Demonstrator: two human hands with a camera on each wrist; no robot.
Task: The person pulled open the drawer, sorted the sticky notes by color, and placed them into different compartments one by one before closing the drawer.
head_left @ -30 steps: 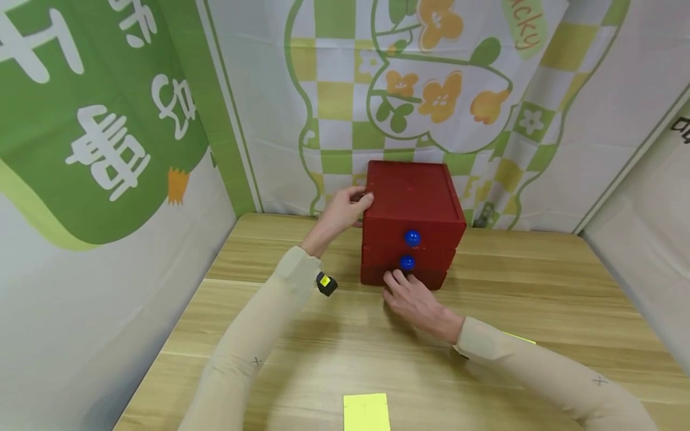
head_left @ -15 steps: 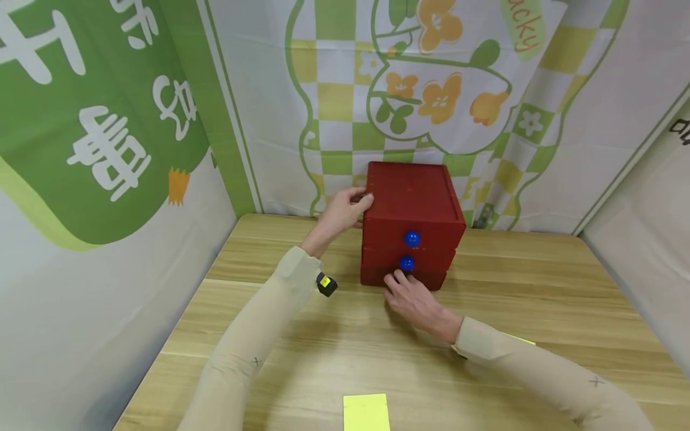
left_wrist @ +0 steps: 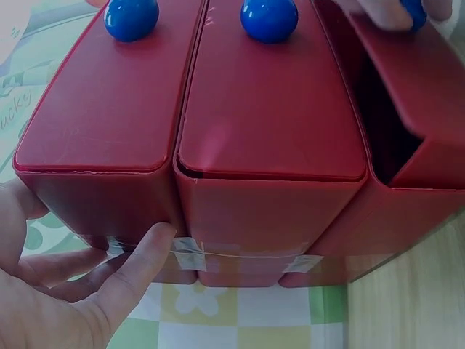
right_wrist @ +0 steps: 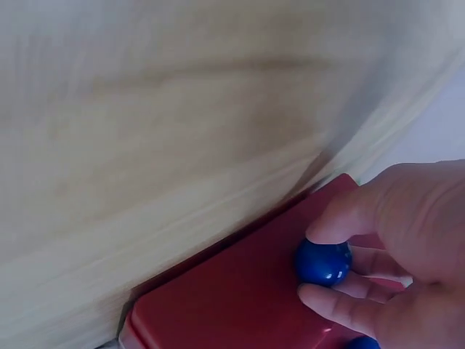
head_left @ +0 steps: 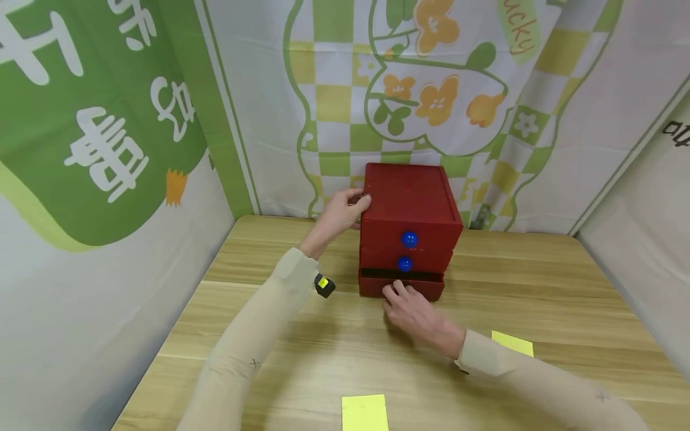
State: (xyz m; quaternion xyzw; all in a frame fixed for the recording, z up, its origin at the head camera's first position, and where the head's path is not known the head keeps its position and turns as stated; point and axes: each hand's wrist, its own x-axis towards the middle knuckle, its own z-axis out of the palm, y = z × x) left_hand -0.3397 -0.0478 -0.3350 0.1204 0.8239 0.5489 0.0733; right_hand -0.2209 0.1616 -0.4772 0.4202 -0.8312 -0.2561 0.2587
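We pinch glossy blue ball-shaped knob (right_wrist: 325, 263) with thumb and fingers of right hand (head_left: 417, 312); red bottom drawer (head_left: 372, 288) stands partly out, dark gap along top edge. Our left hand (head_left: 338, 211), unclenched, touches side of red three-drawer cabinet (head_left: 409, 191), near green-checked fabric backdrop (head_left: 334, 105). Wood-grain tabletop (head_left: 350, 353) stretches from drawer's front edge toward yellow paper square (head_left: 365, 413).

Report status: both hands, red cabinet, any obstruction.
Left hand against side of red cabinet. Right hand pinching blue knob. Bottom drawer partly open. Nothing seen blocking it.
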